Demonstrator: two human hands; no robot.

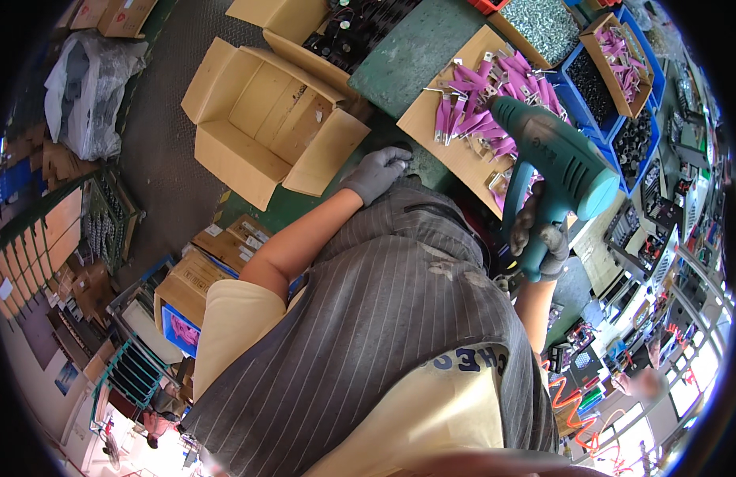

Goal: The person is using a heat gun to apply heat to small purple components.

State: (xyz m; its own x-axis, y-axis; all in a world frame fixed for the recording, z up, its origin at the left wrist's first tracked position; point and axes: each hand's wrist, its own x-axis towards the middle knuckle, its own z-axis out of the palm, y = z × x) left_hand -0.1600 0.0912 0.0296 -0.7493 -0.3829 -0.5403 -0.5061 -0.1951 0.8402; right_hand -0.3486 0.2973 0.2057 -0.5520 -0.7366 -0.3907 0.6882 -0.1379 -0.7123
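My right hand (540, 237), in a grey glove, grips the handle of a teal electric power tool (560, 163) whose nose points toward a cardboard tray (431, 111) of pink-sleeved metal parts (483, 103). My left hand (376, 172), also in a grey glove, rests with bent fingers on the upper edge of my grey striped apron (384, 318), holding nothing that I can see. It lies just below the green table edge and beside an open, empty cardboard box (256, 119).
Blue bins (578, 107) of black parts and a box of metal screws (539, 28) stand beyond the tray. A second small box of pink parts (622, 56) sits at the far right. A white plastic bag (89, 87) and stacked cartons (217, 254) lie on the floor at left.
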